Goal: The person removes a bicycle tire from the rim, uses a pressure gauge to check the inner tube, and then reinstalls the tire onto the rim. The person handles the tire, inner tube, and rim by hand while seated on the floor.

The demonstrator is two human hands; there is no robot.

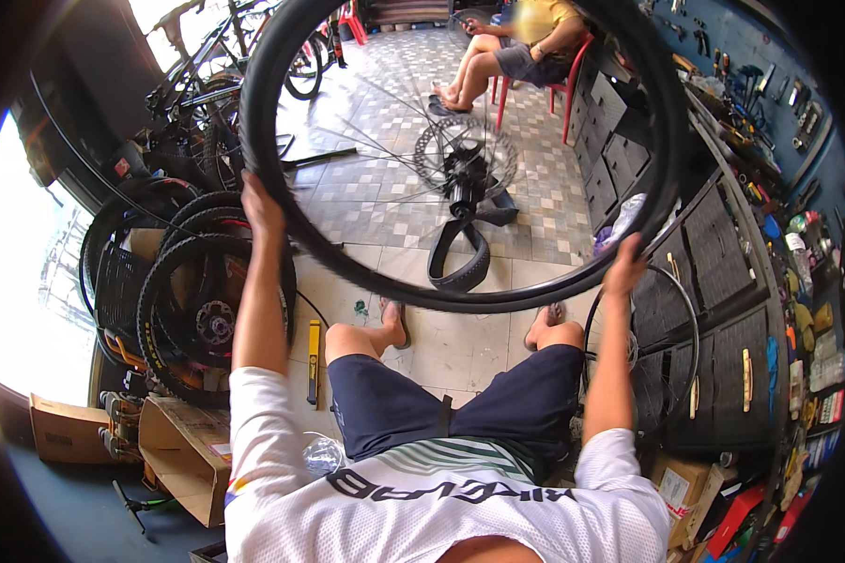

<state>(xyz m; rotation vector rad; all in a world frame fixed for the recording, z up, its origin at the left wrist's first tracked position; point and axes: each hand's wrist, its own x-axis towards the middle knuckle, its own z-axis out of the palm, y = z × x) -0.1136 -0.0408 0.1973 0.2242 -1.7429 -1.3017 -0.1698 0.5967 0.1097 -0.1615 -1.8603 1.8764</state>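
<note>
A bicycle wheel (479, 302) with a black tyre is held up in front of me, its spokes blurred. Its hub (463, 183) carries a disc brake rotor (429, 155) and shows through the middle. My left hand (265, 214) grips the tyre at its left side, the fingers partly hidden behind it. On the lower right of the tyre, my right hand (622, 267) is closed round the edge. Beyond the wheel, a loose black tyre (462, 274) lies twisted on the tiled floor.
Wheels and tyres (197, 314) are stacked at left, beside bicycles (202, 84). A yellow bar-shaped thing (314, 366) and cardboard boxes (183, 460) sit lower left. Another person (526, 56) sits on a red chair (573, 89). Drawers (709, 239) and a cluttered bench line the right; a wheel (693, 328) leans there.
</note>
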